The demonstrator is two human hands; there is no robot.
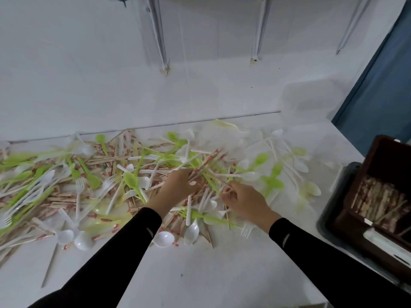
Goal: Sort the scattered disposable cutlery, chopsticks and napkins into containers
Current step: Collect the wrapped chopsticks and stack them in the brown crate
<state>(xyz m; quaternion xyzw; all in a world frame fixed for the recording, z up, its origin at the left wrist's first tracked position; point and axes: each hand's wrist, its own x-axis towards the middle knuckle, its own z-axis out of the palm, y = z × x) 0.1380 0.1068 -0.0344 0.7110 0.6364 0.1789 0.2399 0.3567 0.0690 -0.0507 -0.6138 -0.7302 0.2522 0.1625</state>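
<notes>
A wide pile of green and white plastic spoons and forks (131, 181) mixed with red-and-white wrapped chopsticks (66, 196) covers the white table (200, 274). My left hand (178, 185) grips a bundle of wrapped chopsticks (209, 162) that fans up and to the right above the pile. My right hand (242, 198) lies on the pile just right of it, its fingers pinched on a thin stick; what exactly it holds is hard to tell. Both arms wear black sleeves.
A dark brown divided container (378, 196) stands at the table's right edge with chopsticks in it, resting in a dark tray (327, 210). A clear plastic tub (311, 103) sits at the back right against the white wall. A blue panel (382, 90) rises at far right.
</notes>
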